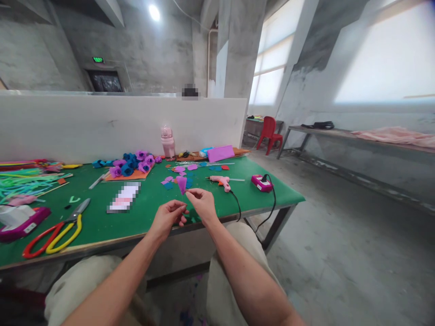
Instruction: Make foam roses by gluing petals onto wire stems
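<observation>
My right hand pinches a small purple felt piece that sticks up above its fingertips. My left hand is curled close beside it, fingertips at a thin green stem below the felt; the hold on it is hard to make out. Both hands hover over the front edge of the green table. A pink glue gun lies just beyond my right hand, its black cord trailing off the edge.
Loose purple and blue felt pieces and finished felt flowers lie farther back. Red and yellow scissors rest at the left, beside green sticks. A pink bottle, a pink power box and a white partition stand behind.
</observation>
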{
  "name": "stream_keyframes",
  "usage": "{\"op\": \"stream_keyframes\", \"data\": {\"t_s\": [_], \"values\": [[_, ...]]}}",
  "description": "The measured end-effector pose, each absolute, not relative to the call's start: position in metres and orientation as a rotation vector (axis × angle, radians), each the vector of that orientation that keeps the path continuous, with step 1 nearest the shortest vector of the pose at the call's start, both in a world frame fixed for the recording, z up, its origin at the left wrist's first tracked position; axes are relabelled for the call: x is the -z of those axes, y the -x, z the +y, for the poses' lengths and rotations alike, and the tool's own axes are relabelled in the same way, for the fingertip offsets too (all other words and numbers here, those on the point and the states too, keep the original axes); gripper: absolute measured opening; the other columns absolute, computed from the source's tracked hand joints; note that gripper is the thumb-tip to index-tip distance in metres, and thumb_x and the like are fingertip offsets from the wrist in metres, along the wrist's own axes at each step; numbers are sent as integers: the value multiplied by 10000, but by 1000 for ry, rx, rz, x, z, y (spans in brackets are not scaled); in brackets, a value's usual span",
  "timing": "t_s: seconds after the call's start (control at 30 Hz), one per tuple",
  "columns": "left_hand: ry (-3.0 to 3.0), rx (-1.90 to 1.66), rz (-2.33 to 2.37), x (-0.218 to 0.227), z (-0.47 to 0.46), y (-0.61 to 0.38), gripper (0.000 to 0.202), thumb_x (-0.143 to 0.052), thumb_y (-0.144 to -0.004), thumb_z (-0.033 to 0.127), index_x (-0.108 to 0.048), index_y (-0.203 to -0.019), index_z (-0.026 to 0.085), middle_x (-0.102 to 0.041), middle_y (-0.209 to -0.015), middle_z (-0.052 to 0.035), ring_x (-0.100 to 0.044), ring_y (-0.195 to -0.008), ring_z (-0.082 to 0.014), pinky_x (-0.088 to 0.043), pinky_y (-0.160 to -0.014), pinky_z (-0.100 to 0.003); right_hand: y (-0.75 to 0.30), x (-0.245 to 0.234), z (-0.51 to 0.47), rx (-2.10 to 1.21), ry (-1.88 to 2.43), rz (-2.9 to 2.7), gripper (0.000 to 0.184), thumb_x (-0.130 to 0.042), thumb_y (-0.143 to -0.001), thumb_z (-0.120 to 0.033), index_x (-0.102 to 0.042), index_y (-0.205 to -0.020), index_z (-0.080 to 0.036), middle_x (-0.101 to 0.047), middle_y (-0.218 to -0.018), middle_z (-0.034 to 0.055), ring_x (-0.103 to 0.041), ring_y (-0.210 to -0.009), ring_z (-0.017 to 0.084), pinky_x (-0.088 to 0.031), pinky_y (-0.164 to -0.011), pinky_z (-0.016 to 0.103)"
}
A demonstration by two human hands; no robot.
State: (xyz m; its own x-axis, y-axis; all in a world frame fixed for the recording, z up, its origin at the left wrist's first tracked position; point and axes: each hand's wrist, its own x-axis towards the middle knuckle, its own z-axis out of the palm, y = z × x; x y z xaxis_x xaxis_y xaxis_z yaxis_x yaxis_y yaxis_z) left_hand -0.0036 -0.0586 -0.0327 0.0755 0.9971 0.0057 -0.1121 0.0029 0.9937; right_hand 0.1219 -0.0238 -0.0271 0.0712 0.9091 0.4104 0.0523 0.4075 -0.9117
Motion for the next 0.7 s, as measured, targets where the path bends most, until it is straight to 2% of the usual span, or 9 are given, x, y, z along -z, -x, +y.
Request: {"op": "stream_keyframes", "data": {"t_s": [0.13, 0.37, 0.57, 0.7], "values": [[-1174, -1210, 1075, 33, -58, 3, 276, -712, -635, 313, -584, -791, 125, -648, -635, -23, -556, -447, -97, -442, -393, -203, -123, 23, -26, -811, 975, -1364, 199, -593, -707, -341, -710, -744, -184, -714, -729, 33, -642, -672, 184, -491, -647, 272], [-1168, -1195, 1089, 33, -58, 2, 276, -712, -634, 310, -580, -792, 126, -646, -632, -18, -554, -441, -96, -445, -397, -205, -126, 20, -27, -720, 1007, -1383, 155, -560, -692, -284, -668, -662, -176, -663, -635, 11, -585, -608, 153, -448, -629, 260], [-1148, -1213, 1043, 34, -54, 5, 293, -708, -645, 329, -568, -810, 132, -655, -638, -21, -560, -440, -92, -435, -400, -192, -125, 17, -26, -1028, 870, -1194, 145, -562, -655, -310, -602, -645, -171, -593, -591, -15, -512, -557, 121, -411, -563, 234], [-1137, -1223, 1045, 33, -54, 7, 306, -715, -635, 336, -572, -815, 133, -655, -638, -19, -559, -438, -90, -430, -399, -191, -126, 17, -25, -1060, 870, -1188, 171, -552, -671, -335, -599, -635, -175, -594, -607, -11, -514, -581, 119, -413, -587, 230]]}}
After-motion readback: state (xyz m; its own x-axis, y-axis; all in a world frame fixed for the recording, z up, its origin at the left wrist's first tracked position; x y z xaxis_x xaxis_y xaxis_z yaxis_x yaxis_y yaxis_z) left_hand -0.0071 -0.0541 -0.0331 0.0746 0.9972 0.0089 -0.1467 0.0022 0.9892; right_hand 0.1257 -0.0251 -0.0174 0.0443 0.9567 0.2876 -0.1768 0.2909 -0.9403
